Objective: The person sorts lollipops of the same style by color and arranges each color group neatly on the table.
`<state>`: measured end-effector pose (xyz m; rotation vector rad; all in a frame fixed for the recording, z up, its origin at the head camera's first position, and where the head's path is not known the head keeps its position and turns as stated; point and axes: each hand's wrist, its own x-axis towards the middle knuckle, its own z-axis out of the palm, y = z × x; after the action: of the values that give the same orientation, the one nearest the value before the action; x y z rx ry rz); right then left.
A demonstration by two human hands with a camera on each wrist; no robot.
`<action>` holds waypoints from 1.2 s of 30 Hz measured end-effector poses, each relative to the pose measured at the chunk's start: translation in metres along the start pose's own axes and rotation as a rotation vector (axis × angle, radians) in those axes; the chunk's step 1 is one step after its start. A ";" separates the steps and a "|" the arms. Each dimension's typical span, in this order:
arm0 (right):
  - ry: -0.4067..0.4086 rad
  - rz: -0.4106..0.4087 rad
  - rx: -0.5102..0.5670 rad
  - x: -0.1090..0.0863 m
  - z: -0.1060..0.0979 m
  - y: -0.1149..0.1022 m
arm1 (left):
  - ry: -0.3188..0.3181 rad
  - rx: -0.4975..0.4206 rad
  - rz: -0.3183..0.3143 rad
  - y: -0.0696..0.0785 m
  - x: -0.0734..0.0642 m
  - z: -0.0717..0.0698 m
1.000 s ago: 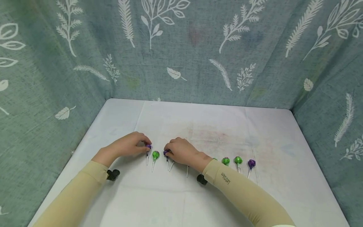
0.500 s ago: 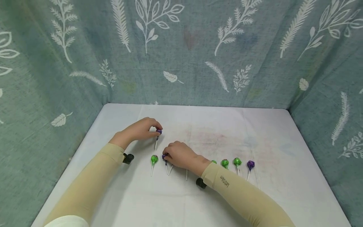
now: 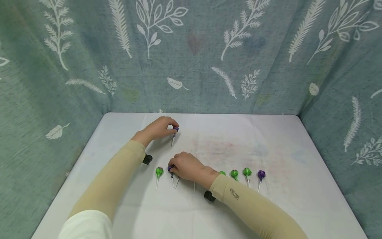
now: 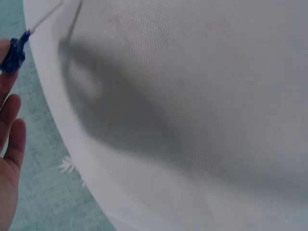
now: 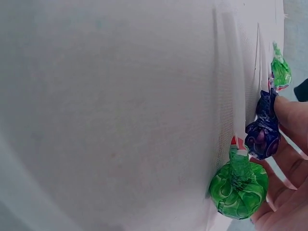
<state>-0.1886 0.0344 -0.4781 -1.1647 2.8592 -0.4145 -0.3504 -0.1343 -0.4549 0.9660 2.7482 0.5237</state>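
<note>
My left hand (image 3: pixel 159 127), over the far left of the table, pinches a purple-wrapped lollipop (image 3: pixel 175 129) by its head, the white stick pointing down. In the left wrist view this lollipop (image 4: pixel 13 55) sits at the fingertips, its stick apart from its shadow. My right hand (image 3: pixel 189 167) is low over the row, thumb and fingers around the head of another purple lollipop (image 5: pixel 263 137). A green lollipop (image 5: pixel 239 187) lies beside those fingers in the right wrist view; the head view shows only a stick there. Further left lies another green lollipop (image 3: pixel 159 171).
Right of my right wrist lie green lollipops (image 3: pixel 246 172) and a purple lollipop (image 3: pixel 261 175), some partly hidden by the sleeve. One more white stick (image 3: pixel 194 188) shows below the right hand. Patterned curtains (image 3: pixel 197 59) enclose the white table (image 3: pixel 143 212) at back and sides.
My left hand has lifted the purple lollipop from the row's left end and carried it away from me and rightward. My right hand stays at its purple lollipop.
</note>
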 end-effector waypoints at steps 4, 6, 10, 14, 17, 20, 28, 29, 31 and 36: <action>0.007 -0.006 0.007 -0.001 0.000 0.001 | 0.020 0.025 -0.038 0.002 0.013 0.004; 0.013 -0.010 0.010 -0.002 -0.001 0.000 | 0.034 0.036 -0.067 0.004 0.018 0.007; 0.023 -0.018 0.008 -0.004 -0.001 -0.003 | 0.064 0.053 -0.107 0.003 0.023 0.011; 0.027 -0.016 0.007 -0.005 0.000 -0.003 | 0.083 0.066 -0.134 0.000 0.028 0.015; 0.028 -0.010 0.009 -0.005 -0.001 -0.003 | 0.085 0.054 -0.161 -0.002 0.031 0.017; 0.030 -0.008 0.015 -0.004 -0.001 -0.003 | 0.080 0.037 -0.177 -0.004 0.033 0.020; 0.034 -0.021 0.035 -0.004 0.003 -0.006 | 0.071 0.009 -0.157 -0.007 0.029 0.029; 0.033 -0.023 0.038 -0.004 0.004 -0.006 | 0.071 0.012 -0.156 -0.008 0.028 0.029; 0.029 -0.022 0.046 -0.003 0.004 -0.007 | 0.076 0.010 -0.161 -0.008 0.028 0.030; 0.012 0.002 0.055 -0.001 0.001 -0.006 | 0.093 0.011 -0.168 -0.007 0.030 0.027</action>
<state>-0.1838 0.0311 -0.4779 -1.1545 2.8394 -0.4980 -0.3697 -0.1134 -0.4836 0.7216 2.8834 0.5373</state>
